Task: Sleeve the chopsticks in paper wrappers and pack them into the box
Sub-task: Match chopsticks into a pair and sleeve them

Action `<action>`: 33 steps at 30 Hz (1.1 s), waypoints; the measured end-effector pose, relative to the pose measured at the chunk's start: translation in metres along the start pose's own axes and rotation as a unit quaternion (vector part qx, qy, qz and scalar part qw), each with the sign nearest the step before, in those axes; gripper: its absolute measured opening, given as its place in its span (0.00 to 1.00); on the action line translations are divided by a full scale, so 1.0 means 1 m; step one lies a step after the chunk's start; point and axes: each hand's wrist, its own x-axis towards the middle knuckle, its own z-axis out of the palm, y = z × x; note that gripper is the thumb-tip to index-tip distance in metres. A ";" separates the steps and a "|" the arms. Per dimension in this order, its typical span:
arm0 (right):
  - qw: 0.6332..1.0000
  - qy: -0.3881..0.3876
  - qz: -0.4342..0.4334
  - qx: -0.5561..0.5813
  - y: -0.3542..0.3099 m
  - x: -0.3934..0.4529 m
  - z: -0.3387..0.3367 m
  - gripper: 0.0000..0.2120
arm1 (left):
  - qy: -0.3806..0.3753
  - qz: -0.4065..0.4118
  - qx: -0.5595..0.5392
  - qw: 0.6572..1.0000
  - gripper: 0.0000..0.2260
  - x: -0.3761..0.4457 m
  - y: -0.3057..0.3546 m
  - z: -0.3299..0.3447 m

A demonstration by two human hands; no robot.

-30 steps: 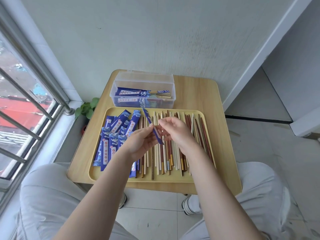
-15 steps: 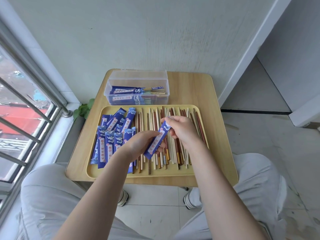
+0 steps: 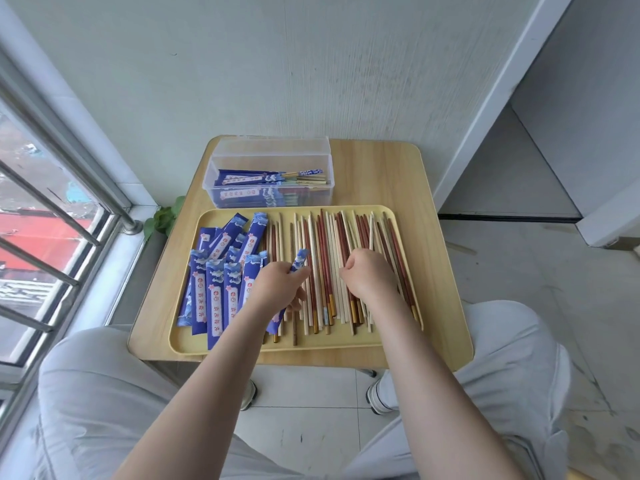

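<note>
A yellow tray (image 3: 346,346) holds a pile of blue paper wrappers (image 3: 218,292) on its left and several loose chopsticks (image 3: 325,244), pale and red-brown, on its right. My left hand (image 3: 277,289) grips one blue wrapper (image 3: 299,258), whose top end sticks up past my fingers. My right hand (image 3: 367,275) hovers low over the loose chopsticks with fingers curled down; whether it pinches any is hidden. Behind the tray stands a clear plastic box (image 3: 270,154) with sleeved chopsticks (image 3: 263,178) inside.
The tray and box sit on a small wooden table (image 3: 408,181) against a white wall. A barred window (image 3: 52,216) runs along the left, with a small green plant (image 3: 162,218) by it. My knees lie under the table's near edge.
My right hand let go of the wrapper's top end and dropped onto the loose chopsticks. My left hand kept the wrapper and lowered toward the tray.
</note>
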 end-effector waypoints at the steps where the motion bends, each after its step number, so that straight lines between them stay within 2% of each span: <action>1: 1.000 0.003 -0.006 -0.021 -0.003 -0.001 0.002 0.07 | 0.001 -0.008 -0.007 1.000 0.15 0.001 -0.001 0.001; 4: 0.998 0.012 -0.037 -0.050 -0.012 -0.003 0.008 0.08 | 0.000 -0.023 -0.024 0.999 0.15 0.004 -0.004 0.005; 8: 0.993 -0.041 -0.029 -0.110 -0.022 -0.006 0.019 0.08 | 0.006 -0.026 -0.033 0.999 0.15 0.008 -0.006 0.006; 14: 0.995 -0.070 0.014 -0.070 -0.027 -0.003 0.023 0.09 | 0.007 -0.025 -0.043 0.999 0.16 0.009 -0.009 0.005; 18: 0.995 -0.084 0.039 0.019 -0.025 -0.005 0.018 0.13 | 0.005 -0.028 -0.051 0.998 0.16 0.007 -0.008 0.005; 20: 0.993 -0.083 0.027 0.074 -0.020 -0.007 0.011 0.11 | 0.003 -0.029 -0.052 0.998 0.15 0.006 -0.008 0.004; 22: 0.987 -0.064 0.011 0.148 -0.015 -0.009 -0.001 0.02 | -0.002 -0.028 -0.050 0.998 0.14 0.005 -0.007 0.003; 23: 0.981 -0.049 0.002 0.189 -0.012 -0.010 -0.007 0.03 | -0.006 -0.028 -0.049 0.998 0.14 0.004 -0.006 0.002; 27: 0.945 -0.010 -0.041 0.323 -0.007 -0.011 -0.036 0.09 | -0.013 -0.015 -0.067 0.998 0.09 0.001 -0.003 -0.001; 29: 0.910 -0.025 -0.064 0.409 -0.008 -0.012 -0.048 0.11 | -0.016 0.002 -0.095 0.995 0.04 0.000 -0.001 -0.004; 31: 0.873 -0.037 -0.095 0.476 -0.010 -0.015 -0.058 0.12 | -0.023 0.017 -0.113 0.993 0.06 -0.001 0.002 -0.007; 33: 0.861 0.021 -0.115 0.495 -0.013 -0.018 -0.064 0.09 | -0.037 0.027 -0.112 0.993 0.08 -0.002 0.003 -0.010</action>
